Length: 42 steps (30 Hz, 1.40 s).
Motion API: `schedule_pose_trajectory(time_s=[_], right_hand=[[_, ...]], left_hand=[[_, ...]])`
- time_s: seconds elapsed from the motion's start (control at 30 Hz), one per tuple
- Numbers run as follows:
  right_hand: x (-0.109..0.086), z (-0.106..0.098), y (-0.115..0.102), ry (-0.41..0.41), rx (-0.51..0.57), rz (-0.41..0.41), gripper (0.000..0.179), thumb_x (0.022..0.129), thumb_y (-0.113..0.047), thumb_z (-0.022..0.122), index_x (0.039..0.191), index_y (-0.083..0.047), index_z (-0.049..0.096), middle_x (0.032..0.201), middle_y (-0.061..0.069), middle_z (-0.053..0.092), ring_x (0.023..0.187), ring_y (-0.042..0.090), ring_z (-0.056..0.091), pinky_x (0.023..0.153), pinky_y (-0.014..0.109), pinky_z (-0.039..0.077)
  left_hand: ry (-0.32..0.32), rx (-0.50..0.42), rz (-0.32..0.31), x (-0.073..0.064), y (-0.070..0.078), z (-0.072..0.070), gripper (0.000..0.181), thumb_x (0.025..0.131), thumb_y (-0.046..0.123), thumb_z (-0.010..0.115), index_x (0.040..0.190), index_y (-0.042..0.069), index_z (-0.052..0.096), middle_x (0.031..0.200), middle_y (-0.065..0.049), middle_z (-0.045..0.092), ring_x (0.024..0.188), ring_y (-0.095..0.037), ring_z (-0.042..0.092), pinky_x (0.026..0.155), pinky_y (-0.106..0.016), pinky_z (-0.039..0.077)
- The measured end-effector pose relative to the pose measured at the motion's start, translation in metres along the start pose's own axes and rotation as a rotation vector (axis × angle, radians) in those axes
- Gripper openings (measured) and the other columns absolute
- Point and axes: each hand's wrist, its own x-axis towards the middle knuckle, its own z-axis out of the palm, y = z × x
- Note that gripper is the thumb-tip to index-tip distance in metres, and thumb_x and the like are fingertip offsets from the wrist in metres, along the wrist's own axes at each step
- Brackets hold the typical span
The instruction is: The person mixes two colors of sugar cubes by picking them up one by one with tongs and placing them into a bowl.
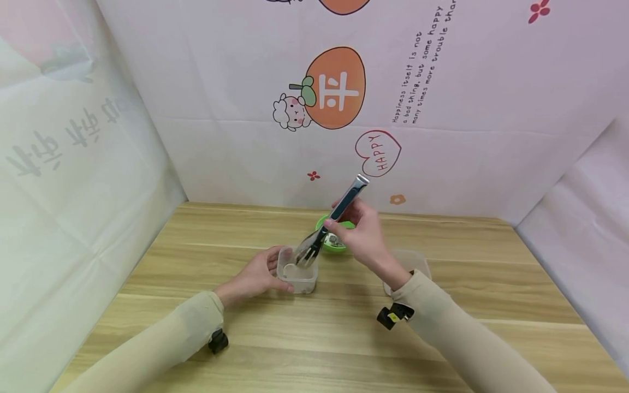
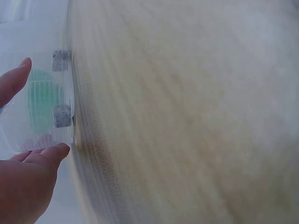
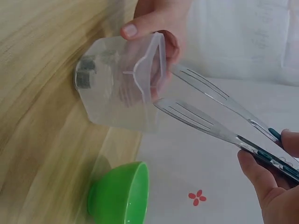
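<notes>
My left hand (image 1: 251, 279) grips a clear plastic container (image 1: 303, 285) standing on the table, thumb on the near side and fingers behind. At its bottom lie small grey speckled cubes (image 2: 62, 115), seen through the wall in the left wrist view. My right hand (image 1: 366, 234) holds metal tongs (image 1: 350, 196) with dark teal handle inlays, pinched between thumb and fingers. Their slotted ends point down at the container's opening. In the right wrist view these ends stand apart at the rim, with nothing between them.
Just behind the container is a green bowl (image 1: 336, 249) with small grey pieces inside. Another clear container (image 1: 416, 261) stands at the right, partly hidden by the right forearm. A printed white cloth (image 1: 236, 158) hangs along the table's back edge.
</notes>
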Motion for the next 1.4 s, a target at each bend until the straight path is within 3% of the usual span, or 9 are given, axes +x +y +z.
schedule_pose_trajectory(time_s=[0.2,0.37,0.53,1.0,1.17,1.4], right_hand=[[-0.004,0.015,0.002,-0.051,-0.036,-0.034,0.029,0.088,0.005,0.082,0.113,0.001,0.067,0.097,0.012,0.073,0.089,0.026,0.072,0.078,0.032,0.065],[-0.004,0.022,0.004,-0.123,-0.068,-0.048,0.030,0.088,0.006,0.081,0.115,0.001,0.067,0.095,0.012,0.073,0.088,0.025,0.072,0.073,0.033,0.066],[-0.004,0.028,0.006,-0.200,-0.098,-0.038,0.030,0.091,0.005,0.079,0.117,0.000,0.065,0.095,0.008,0.073,0.088,0.023,0.072,0.073,0.034,0.065],[0.004,0.035,0.014,-0.300,-0.209,-0.011,0.027,0.091,0.000,0.081,0.112,-0.006,0.065,0.095,0.001,0.071,0.086,0.016,0.070,0.076,0.036,0.060],[0.003,0.039,0.021,-0.269,-0.186,-0.013,0.026,0.091,0.004,0.079,0.112,-0.005,0.065,0.093,0.002,0.072,0.084,0.017,0.070,0.074,0.035,0.060],[0.000,0.043,0.025,-0.154,-0.173,-0.024,0.024,0.091,0.003,0.080,0.110,-0.004,0.066,0.088,0.002,0.072,0.079,0.017,0.069,0.068,0.033,0.058]], left_hand=[[-0.008,0.025,0.001,0.001,-0.001,-0.001,0.098,0.077,-0.002,0.092,0.157,-0.006,0.037,0.148,-0.022,0.056,0.138,-0.037,0.054,0.115,-0.043,0.047],[-0.005,0.039,-0.003,0.001,-0.002,-0.002,0.098,0.078,0.001,0.092,0.158,-0.005,0.036,0.150,-0.021,0.054,0.139,-0.037,0.053,0.115,-0.045,0.046],[0.000,0.019,0.001,0.001,-0.002,-0.001,0.097,0.077,-0.001,0.092,0.157,-0.007,0.036,0.152,-0.024,0.052,0.141,-0.039,0.051,0.116,-0.047,0.045],[-0.007,0.026,0.006,0.001,-0.002,-0.003,0.095,0.079,0.000,0.091,0.156,-0.007,0.037,0.154,-0.024,0.050,0.142,-0.039,0.050,0.116,-0.049,0.045],[-0.002,0.034,-0.001,0.001,0.000,-0.002,0.095,0.078,0.000,0.092,0.156,-0.006,0.038,0.155,-0.022,0.050,0.143,-0.037,0.049,0.117,-0.048,0.044],[0.006,0.045,-0.009,0.001,-0.001,-0.002,0.097,0.077,0.000,0.092,0.157,-0.005,0.037,0.156,-0.021,0.050,0.143,-0.037,0.049,0.117,-0.046,0.044]])
